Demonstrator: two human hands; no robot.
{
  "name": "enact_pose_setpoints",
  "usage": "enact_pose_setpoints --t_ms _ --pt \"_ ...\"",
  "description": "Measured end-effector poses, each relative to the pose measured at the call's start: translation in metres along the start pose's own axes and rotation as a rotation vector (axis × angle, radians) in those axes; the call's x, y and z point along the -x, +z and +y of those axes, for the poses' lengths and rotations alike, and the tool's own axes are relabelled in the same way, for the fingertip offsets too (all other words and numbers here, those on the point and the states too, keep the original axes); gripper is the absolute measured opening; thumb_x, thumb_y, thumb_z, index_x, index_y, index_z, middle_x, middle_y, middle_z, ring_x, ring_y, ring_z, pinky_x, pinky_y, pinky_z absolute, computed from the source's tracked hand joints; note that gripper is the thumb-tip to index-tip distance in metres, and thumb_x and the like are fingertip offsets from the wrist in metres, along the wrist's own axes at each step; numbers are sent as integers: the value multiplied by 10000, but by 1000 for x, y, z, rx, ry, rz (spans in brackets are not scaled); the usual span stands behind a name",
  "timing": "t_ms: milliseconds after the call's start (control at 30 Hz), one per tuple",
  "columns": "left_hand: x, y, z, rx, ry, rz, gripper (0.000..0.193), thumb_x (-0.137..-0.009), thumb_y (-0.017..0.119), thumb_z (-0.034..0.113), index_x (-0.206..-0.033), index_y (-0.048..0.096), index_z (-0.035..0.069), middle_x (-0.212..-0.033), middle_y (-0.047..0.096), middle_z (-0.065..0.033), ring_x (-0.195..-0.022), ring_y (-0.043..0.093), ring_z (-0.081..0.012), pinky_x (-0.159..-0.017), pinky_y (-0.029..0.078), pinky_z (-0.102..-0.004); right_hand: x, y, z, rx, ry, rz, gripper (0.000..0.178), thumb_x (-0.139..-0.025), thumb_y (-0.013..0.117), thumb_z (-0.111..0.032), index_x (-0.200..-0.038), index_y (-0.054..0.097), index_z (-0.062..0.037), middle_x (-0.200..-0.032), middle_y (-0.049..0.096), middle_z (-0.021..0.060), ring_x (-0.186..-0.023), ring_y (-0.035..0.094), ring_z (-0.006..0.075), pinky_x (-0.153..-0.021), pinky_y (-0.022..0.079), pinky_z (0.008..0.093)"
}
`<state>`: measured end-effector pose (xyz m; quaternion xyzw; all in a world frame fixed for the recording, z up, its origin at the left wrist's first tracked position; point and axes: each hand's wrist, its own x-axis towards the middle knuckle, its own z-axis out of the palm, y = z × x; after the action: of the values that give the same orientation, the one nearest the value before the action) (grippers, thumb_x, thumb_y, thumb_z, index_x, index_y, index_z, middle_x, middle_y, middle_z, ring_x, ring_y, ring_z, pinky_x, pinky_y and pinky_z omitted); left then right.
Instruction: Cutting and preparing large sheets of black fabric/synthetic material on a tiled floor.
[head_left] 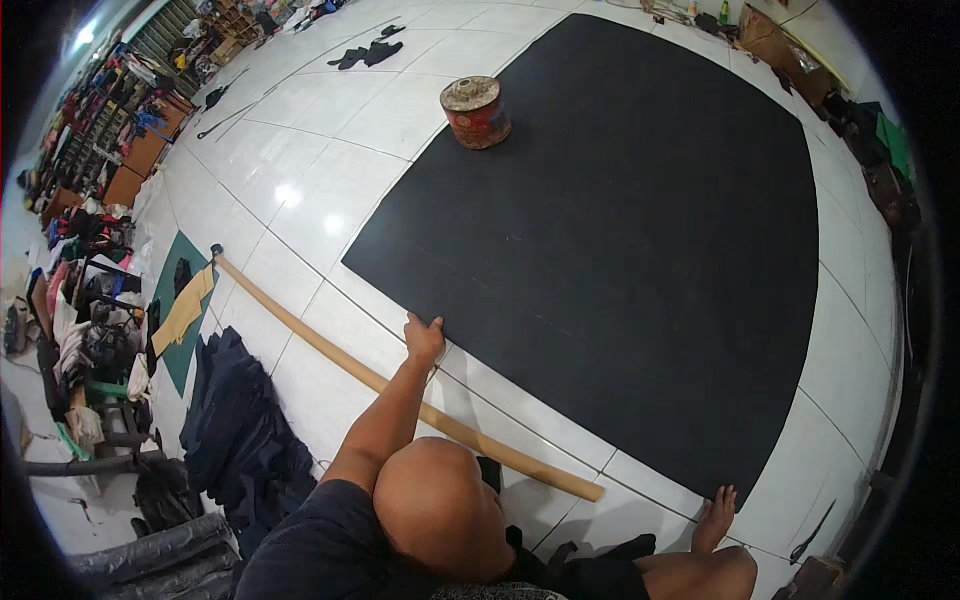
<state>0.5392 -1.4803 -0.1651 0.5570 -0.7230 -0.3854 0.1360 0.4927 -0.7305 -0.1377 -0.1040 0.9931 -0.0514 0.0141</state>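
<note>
My left hand (425, 340) and right hand (714, 519) are likely steadying the sheet's (630, 250) near edge; whether pinching, I can't tell.

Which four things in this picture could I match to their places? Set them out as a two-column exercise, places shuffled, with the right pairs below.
Things
1. Rusty can
2. Tan tube
3. Left hand
4. Right hand

Places
A. At the near right corner of the black sheet
B. Across the white floor tiles, passing beneath the left forearm
C. Upright at the sheet's far left edge
D. At the sheet's near edge, toward its left corner

Right pairs: 1-C, 2-B, 3-D, 4-A
</note>
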Motion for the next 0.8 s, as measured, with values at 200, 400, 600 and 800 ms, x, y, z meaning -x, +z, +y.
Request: enact_pose_setpoints --t_ms 200,400,600,800 --pt "-12 5 -14 198 27 -79 453 -819 704 118 -1168 521 -104 -1103 645 -281 -1035 624 -417 -896 485 -434 3 16 19 -41 -105 72 537 -823 690 -36 -1338 538 -31 -1433 466 217 -1353 408 389 -1119 316 478" --pt "4 -11 -4 77 164 51 431 -829 690 68 -1194 519 -86 -1030 667 -241 -975 650 -355 -863 499 -418 3 12 4 -106 -70 88 532 -856 704 -90 -1352 520 -39 -1448 438 227 -1370 376 405 -1122 302 514" --pt "27 -3 52 85 -323 142 664 -754 785 158 -1297 463 -49 -1304 434 -300 -1131 544 -424 -828 549 -417 12 2 -14 -213 147 132 555 -782 747 -60 -1305 566 -31 -1372 450 287 -1282 433 452 -1055 390 482" --pt "-4 2 41 307 -530 35 756 -738 791 137 -1352 370 8 -1326 445 -258 -1117 574 -374 -729 593 -422 9 8 8 -112 83 80 574 -749 753 -124 -1289 574 -49 -1347 479 277 -1268 443 436 -1079 329 536"
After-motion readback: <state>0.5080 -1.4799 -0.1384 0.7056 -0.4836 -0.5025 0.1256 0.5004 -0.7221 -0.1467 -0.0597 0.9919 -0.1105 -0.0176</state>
